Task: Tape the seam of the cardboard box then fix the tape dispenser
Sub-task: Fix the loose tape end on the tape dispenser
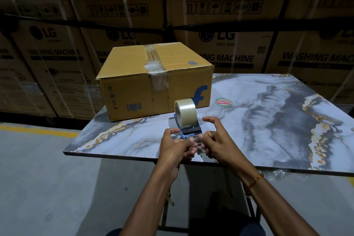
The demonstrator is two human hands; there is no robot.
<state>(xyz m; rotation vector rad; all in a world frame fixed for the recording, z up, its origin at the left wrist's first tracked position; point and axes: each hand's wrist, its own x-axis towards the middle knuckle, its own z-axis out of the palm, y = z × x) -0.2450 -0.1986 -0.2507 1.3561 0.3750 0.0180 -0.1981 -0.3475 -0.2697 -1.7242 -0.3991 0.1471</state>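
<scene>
Currently both hands are working at the near end of the tape dispenser (188, 129), which is sitting on the marble-patterned table (268, 113) close to its front edge. Left hand (175, 146) is curling its fingers around the dispenser's near end on the left side, thumb on top. Right hand (216, 140) is pinching at the clear tape end by the dispenser's front, index finger sticking out and lifted, other fingers bent in. Exact grip on the tape is blurry, hard to tell. Clear tape roll (185, 112) is standing upright in the dispenser. Cardboard box (153, 80) is resting on the table's far left corner just behind the dispenser, its top seam already covered with clear tape running down the front face. Round sticker (223, 102) is lying on the table right of the box. Stacked washing machine cartons (229, 44) are filling the background.
</scene>
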